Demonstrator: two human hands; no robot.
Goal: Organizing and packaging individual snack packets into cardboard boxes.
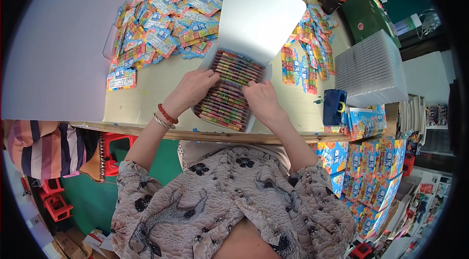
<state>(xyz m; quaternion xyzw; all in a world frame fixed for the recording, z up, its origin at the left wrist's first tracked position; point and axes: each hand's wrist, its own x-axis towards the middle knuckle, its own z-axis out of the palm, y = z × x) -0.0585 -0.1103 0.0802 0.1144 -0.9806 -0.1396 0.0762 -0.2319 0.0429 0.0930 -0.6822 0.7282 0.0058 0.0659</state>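
Observation:
An open white box stands near the table's front edge, its white lid folded up and away from me. Tightly lined up inside it is a row of thin colourful packets, standing on edge. At the box's left side, my left hand has its fingers curled over the ends of the packets. My right hand is closed at the opposite ends, its thumb and fingers pressed together on the row. The fingertips of both hands are partly hidden among the packets.
Loose colourful packets pile up along the far side. To the right are a stack of clear plastic trays, a blue tape dispenser and a black-and-red container. Printed boxes are stacked below; red stools stand lower left.

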